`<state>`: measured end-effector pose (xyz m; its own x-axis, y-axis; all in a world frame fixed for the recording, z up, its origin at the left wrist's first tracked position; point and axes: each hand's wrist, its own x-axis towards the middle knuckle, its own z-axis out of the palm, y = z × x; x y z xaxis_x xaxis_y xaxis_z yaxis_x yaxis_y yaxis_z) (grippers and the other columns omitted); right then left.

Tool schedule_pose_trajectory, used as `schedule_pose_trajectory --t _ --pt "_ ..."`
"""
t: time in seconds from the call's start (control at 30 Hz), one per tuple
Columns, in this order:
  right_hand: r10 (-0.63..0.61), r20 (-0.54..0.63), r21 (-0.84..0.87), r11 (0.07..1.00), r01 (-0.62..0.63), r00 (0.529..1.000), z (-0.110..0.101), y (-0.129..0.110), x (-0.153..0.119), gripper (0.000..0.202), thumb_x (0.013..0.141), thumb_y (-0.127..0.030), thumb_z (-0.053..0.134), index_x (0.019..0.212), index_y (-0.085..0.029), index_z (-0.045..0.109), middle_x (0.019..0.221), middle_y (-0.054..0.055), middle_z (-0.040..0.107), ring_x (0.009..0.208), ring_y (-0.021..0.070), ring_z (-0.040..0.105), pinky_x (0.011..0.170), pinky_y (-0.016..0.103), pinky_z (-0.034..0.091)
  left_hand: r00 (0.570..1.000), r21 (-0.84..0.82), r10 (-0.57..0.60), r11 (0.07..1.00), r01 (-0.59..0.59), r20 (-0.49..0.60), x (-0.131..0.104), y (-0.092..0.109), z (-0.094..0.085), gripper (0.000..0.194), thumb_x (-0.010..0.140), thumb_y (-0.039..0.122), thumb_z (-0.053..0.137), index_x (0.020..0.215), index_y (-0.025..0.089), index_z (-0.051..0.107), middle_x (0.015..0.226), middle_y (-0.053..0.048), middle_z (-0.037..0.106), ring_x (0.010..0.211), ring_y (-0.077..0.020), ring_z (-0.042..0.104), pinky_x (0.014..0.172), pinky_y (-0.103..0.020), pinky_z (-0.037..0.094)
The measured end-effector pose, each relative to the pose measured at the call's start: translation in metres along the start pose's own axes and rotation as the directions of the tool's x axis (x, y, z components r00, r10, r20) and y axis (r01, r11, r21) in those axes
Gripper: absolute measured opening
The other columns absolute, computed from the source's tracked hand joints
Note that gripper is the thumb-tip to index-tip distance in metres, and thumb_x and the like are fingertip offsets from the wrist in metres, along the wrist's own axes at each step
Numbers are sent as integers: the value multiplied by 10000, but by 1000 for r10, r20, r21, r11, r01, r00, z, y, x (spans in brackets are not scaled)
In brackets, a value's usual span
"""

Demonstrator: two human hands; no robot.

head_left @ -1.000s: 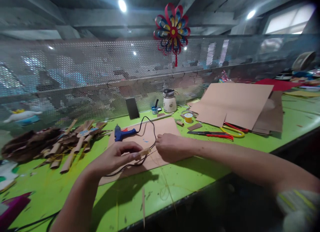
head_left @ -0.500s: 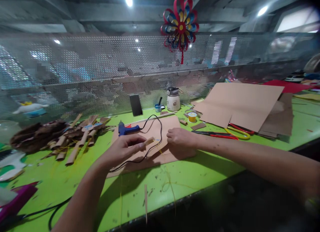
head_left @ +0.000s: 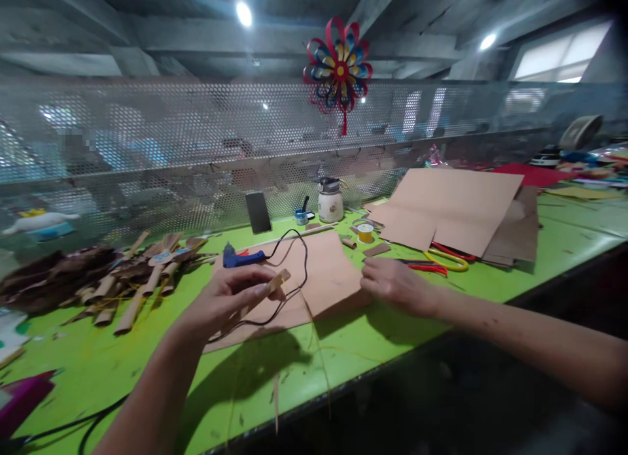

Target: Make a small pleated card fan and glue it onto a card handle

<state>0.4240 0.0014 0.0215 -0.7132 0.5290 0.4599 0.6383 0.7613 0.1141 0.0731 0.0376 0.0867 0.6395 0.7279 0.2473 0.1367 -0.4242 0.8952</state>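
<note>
My left hand (head_left: 240, 295) pinches a small brown paper roll (head_left: 279, 280) between thumb and fingers, above a sheet of brown cardboard (head_left: 338, 282). Near the sheet's right edge is my right hand (head_left: 395, 285), its fingers closed together; whatever they hold, if anything, is hidden. Thin yellow thread (head_left: 318, 340) hangs below the left hand's roll and trails over the table's front edge. On the sheet's far left part lies a blue glue gun (head_left: 244, 257), its black cord looping behind and under my left hand.
Paper rolls (head_left: 132, 304) tied with yellow thread lie at left. Behind the sheet stand a white bottle (head_left: 330, 203), a dark phone-like slab (head_left: 258, 212) and a yellow thread spool (head_left: 364, 233). Large cardboard sheets (head_left: 451, 200) rest over red- and yellow-handled tools (head_left: 454, 260) at right.
My right hand has moved right, away from the paper roll, to the cardboard's right edge. My left hand still holds the roll. The view has turned slightly to the right.
</note>
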Motion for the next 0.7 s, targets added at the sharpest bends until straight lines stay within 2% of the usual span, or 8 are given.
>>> schedule_pose_trajectory --t 0.13,0.27,0.33,0.4,0.47,0.53,0.6,0.7 --pt "50 53 277 959 -63 997 22 -24 -11 255 952 -113 634 702 -157 654 716 80 629 733 217 495 662 349 391 940 -154 190 977 -151 284 -6 4 -1 233 963 395 691 1065 212 794 952 -103 771 883 -245 726 815 -375 587" --pt "252 52 583 778 -234 966 9 -44 -4 333 995 -420 619 974 -105 724 1045 219 703 1006 294 596 896 479 476 965 -117 131 987 -107 227 -2 -3 5 222 938 386 727 1027 196 797 913 -109 770 844 -224 721 769 -331 586" --pt "338 101 743 600 -296 936 2 -59 10 543 1039 -552 480 1257 -80 637 1248 270 667 1115 291 631 942 481 507 985 -27 69 998 -65 159 1 -7 10 243 924 410 739 1001 188 803 883 -100 767 797 -195 704 713 -279 573" --pt "317 202 870 376 -318 927 2 -79 25 721 1030 -698 292 1393 -121 530 1293 247 684 1132 268 686 897 428 562 994 97 45 994 -55 95 5 -10 15 246 929 420 728 1005 198 803 889 -81 762 780 -170 684 679 -238 551" --pt "254 351 926 46 -374 901 7 -99 35 935 907 -873 169 1386 -134 486 1147 233 746 1018 285 744 833 433 592 997 196 45 979 -56 60 7 -13 17 247 939 421 710 1007 200 797 919 -74 760 806 -167 685 694 -227 543" --pt "210 456 890 -86 -449 865 10 -111 33 987 755 -952 386 1316 -152 526 852 136 762 687 255 738 658 396 596 999 252 24 967 -35 49 9 -17 16 270 943 438 695 1015 195 788 943 -78 768 848 -185 700 738 -243 554" --pt "232 545 838 -112 -534 806 4 -110 18 857 715 -869 581 1198 -161 606 654 35 677 493 182 615 512 314 527 998 297 -30 955 13 50 11 -21 17 323 942 481 674 1042 193 781 945 -79 778 833 -197 704 717 -253 555" --pt "366 606 766 -27 -643 706 -21 -79 -15 616 789 -687 688 1094 -152 680 631 -5 632 484 112 524 495 232 445 996 404 -75 913 47 53 16 -29 23 381 931 525 637 1048 191 780 919 -70 784 790 -199 695 665 -252 535"
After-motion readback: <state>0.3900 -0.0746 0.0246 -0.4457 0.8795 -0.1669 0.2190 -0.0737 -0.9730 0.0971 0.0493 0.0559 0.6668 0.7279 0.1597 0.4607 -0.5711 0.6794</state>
